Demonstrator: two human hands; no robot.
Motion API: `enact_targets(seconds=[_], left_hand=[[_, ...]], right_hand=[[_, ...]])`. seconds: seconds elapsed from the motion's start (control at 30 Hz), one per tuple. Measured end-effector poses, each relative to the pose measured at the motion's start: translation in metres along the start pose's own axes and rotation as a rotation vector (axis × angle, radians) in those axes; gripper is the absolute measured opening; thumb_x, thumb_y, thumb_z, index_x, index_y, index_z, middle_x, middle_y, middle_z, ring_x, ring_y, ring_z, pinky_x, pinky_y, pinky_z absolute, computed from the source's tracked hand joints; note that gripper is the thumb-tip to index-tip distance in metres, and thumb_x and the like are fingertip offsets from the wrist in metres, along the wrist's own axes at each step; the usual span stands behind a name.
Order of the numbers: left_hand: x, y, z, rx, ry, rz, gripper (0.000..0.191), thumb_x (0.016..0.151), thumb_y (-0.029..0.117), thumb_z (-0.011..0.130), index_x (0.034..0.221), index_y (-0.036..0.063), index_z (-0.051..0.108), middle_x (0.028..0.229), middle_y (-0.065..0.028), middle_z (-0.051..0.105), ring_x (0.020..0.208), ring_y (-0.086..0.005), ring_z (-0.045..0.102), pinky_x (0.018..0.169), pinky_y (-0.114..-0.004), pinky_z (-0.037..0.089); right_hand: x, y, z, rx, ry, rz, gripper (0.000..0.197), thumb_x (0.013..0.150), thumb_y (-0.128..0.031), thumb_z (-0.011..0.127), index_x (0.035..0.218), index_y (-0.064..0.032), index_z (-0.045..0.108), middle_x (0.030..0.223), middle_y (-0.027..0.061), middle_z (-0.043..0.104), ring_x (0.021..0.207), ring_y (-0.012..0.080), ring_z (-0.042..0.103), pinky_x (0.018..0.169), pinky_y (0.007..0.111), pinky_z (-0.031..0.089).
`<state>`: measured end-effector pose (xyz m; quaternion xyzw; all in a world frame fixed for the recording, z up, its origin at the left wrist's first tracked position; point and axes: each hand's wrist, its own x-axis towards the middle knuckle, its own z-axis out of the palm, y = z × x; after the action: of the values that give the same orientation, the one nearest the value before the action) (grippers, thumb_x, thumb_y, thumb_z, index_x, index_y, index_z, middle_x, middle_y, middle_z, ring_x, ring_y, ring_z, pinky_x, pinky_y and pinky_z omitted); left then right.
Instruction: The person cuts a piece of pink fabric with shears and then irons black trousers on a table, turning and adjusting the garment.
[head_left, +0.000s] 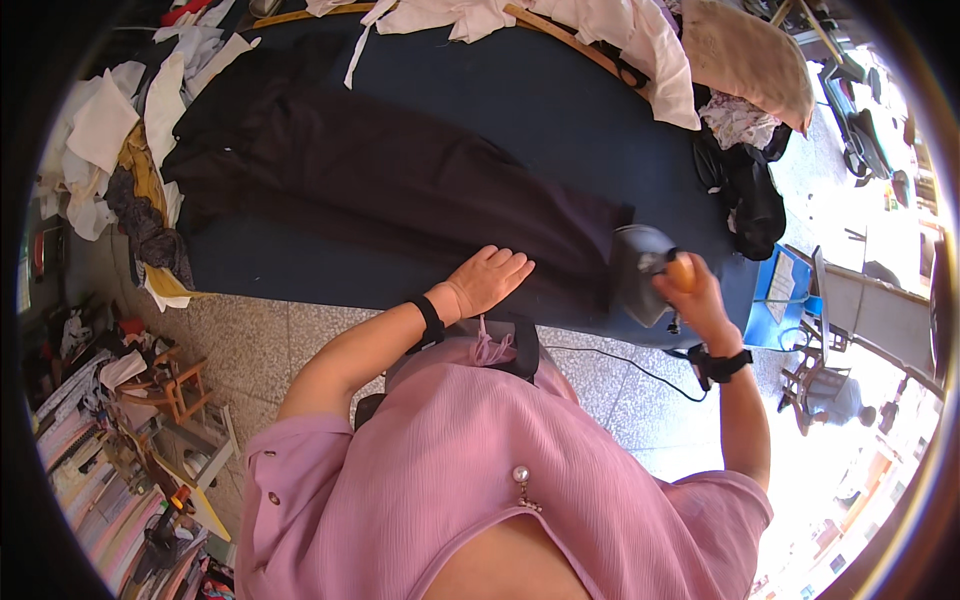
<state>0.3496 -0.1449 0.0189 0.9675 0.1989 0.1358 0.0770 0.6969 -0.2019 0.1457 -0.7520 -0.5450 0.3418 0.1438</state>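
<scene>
Dark trousers (420, 180) lie lengthwise over a dark blue padded table (600, 135), one leg end towards the right. My right hand (697, 296) is closed around the orange handle of an electric iron (641, 270), which is at the hem end of the leg. The iron looks slightly blurred; whether its sole touches the cloth I cannot tell. My left hand (487, 281) rests palm down on the near edge of the trousers, fingers pointing right, holding nothing.
White cloth pieces (480, 19), a wooden ruler (570, 41) and black-handled scissors (632, 73) lie along the far edge. A beige cushion (746, 60) and black cloth (757, 202) are at the right. Cloth scraps (105, 135) heap at the left. A black cord (637, 365) hangs near me.
</scene>
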Motion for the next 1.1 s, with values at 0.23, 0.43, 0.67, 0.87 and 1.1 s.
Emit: enact_targets(seconds=[0.23, 0.43, 0.67, 0.87, 1.1], left_hand=[[-0.017, -0.009, -0.009, 0.020, 0.027, -0.042, 0.039, 0.082, 0.013, 0.050, 0.119, 0.0001, 0.057, 0.110, -0.0072, 0.055, 0.096, -0.0190, 0.052, 0.087, -0.032, 0.042], [-0.055, -0.028, -0.018, 0.059, 0.080, -0.182, 0.041, 0.082, 0.013, 0.051, 0.120, -0.0015, 0.056, 0.114, -0.0098, 0.054, 0.105, -0.0230, 0.052, 0.094, -0.035, 0.041], [-0.108, -0.065, -0.039, 0.068, 0.156, -0.300, 0.040, 0.077, 0.007, 0.056, 0.116, -0.0008, 0.058, 0.112, -0.0101, 0.055, 0.107, -0.0253, 0.053, 0.095, -0.038, 0.043], [-0.155, -0.104, -0.064, 0.132, 0.163, -0.393, 0.041, 0.074, 0.004, 0.057, 0.115, -0.0002, 0.058, 0.111, -0.0100, 0.055, 0.108, -0.0263, 0.052, 0.097, -0.041, 0.042], [-0.214, -0.162, -0.092, 0.257, 0.128, -0.419, 0.039, 0.077, 0.009, 0.057, 0.115, 0.0016, 0.058, 0.115, -0.0089, 0.054, 0.112, -0.0244, 0.050, 0.100, -0.039, 0.039]], right_hand=[[-0.001, -0.064, 0.062, -0.503, -0.370, -0.067, 0.052, 0.081, -0.047, 0.067, 0.112, -0.0071, 0.055, 0.086, 0.0188, 0.067, 0.084, 0.0356, 0.065, 0.075, 0.042, 0.050], [0.000, -0.074, 0.074, -0.491, -0.376, 0.042, 0.047, 0.084, -0.046, 0.064, 0.108, -0.0060, 0.056, 0.085, 0.0181, 0.068, 0.083, 0.0353, 0.065, 0.075, 0.042, 0.051], [0.011, -0.115, 0.113, -0.456, -0.326, -0.063, 0.048, 0.084, -0.047, 0.063, 0.103, -0.0029, 0.055, 0.082, 0.0194, 0.067, 0.081, 0.0367, 0.065, 0.073, 0.044, 0.050], [0.027, -0.177, 0.157, -0.428, -0.340, -0.131, 0.048, 0.083, -0.045, 0.063, 0.102, -0.0016, 0.055, 0.082, 0.0202, 0.067, 0.080, 0.0379, 0.065, 0.072, 0.046, 0.050], [0.043, -0.249, 0.206, -0.409, -0.356, -0.113, 0.050, 0.084, -0.045, 0.062, 0.105, -0.0009, 0.056, 0.087, 0.0199, 0.067, 0.085, 0.0375, 0.064, 0.075, 0.045, 0.050]])
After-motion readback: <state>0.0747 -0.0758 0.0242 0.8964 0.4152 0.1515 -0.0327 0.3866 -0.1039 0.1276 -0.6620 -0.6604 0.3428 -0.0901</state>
